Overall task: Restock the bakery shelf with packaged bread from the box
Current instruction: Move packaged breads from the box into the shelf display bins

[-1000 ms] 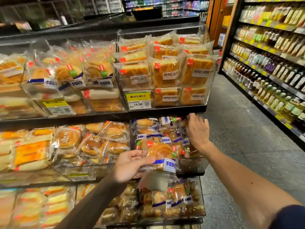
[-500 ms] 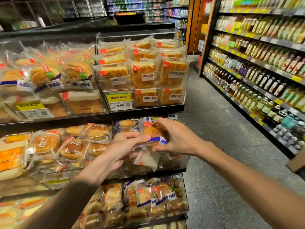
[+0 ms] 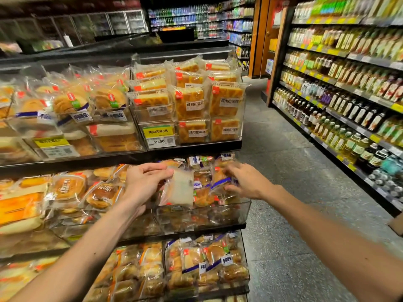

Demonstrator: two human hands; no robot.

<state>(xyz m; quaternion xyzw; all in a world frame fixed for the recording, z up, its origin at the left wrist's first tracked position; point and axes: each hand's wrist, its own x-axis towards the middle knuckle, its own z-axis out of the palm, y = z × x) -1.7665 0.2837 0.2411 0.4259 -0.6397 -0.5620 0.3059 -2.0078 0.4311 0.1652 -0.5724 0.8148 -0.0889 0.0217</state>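
The left hand [image 3: 145,184] pinched a pale packet [image 3: 180,189] at its 3 o'clock; the right hand [image 3: 247,182], fingers curled, clasped a blue-banded pack [image 3: 219,182] at its 9.

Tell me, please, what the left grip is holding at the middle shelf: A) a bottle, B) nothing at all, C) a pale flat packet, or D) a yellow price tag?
C: the left grip pinches a pale packet by its top edge in front of the bin, while the right grip holds a blue-banded pack.
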